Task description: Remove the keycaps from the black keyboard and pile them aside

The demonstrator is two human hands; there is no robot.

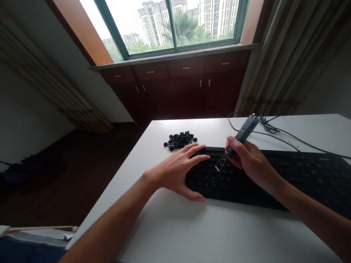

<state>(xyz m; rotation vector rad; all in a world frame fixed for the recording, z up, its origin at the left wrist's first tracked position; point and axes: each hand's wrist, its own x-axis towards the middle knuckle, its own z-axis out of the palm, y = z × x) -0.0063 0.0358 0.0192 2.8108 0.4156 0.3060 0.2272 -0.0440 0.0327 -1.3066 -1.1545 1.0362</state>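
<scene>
Keyboard [230,188] is lying on the white table [164,230]; my spread left hand [181,166] is bracing its left end, my right hand [252,157] is pinching the wire puller [246,129]. I'm apparently lining up over keys [204,175]; careful centring is probably being called for next.

Daylight enters through a green-framed sliding window [172,27] above a red-brown cabinet [175,89] at the far side. A left curtain [49,73] and a right curtain [276,54] flank it; dark floor [55,179] lies left of the white table [219,230].
</scene>
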